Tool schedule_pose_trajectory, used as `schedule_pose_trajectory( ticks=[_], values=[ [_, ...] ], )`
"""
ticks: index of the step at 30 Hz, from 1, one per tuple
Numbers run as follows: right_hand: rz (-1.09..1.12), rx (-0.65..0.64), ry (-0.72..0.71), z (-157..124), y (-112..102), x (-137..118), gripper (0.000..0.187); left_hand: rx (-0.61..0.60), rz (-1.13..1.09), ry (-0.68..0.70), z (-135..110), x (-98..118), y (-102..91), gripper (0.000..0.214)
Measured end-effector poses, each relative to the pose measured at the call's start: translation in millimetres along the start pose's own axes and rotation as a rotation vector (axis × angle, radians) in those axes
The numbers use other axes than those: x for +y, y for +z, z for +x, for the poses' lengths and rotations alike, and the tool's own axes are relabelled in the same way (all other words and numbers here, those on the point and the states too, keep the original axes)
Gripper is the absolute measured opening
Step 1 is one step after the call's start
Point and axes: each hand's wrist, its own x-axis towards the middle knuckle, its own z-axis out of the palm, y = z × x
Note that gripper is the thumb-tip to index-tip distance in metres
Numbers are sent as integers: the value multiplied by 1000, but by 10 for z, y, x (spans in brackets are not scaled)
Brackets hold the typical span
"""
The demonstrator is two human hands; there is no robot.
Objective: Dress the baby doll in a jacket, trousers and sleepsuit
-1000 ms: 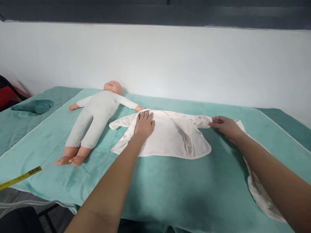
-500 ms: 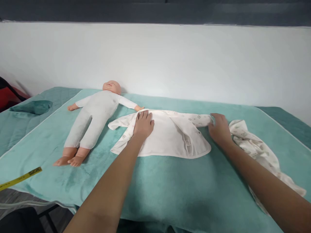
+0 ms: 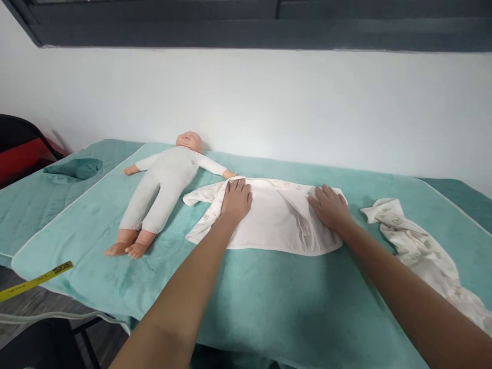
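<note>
A white baby shirt (image 3: pixel 269 215) with a faint print on its sleeves lies spread on a green padded cover, its front opened out. My left hand (image 3: pixel 236 200) rests flat on its left side near the shoulder, fingers extended. On the right front panel and sleeve, my right hand (image 3: pixel 329 206) lies flat with the fingers spread, covering part of the sleeve. To the left a baby doll (image 3: pixel 165 174) in a white body lies on its back, its one hand touching or nearly touching the shirt's upper edge.
Crumpled printed baby clothing (image 3: pixel 418 246) lies at the right. The green cover (image 3: pixel 269 302) runs up to a white wall (image 3: pixel 246 102). A yellow tape strip (image 3: pixel 38 282) shows at the lower left, a black chair (image 3: pixel 42 343) below it, and a red and black item (image 3: pixel 23 154) behind.
My right hand has moved left from the sleeve's end onto the shirt and flattened there. My left hand stays on the shirt. The view has shifted slightly.
</note>
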Motion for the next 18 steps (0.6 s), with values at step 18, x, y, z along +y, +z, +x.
schedule_pose_trajectory(
  ticks=[18],
  values=[
    [175,-75,-526,-317,105,-2045,55,81,-41,-132,-634,-1141,-647,47]
  ],
)
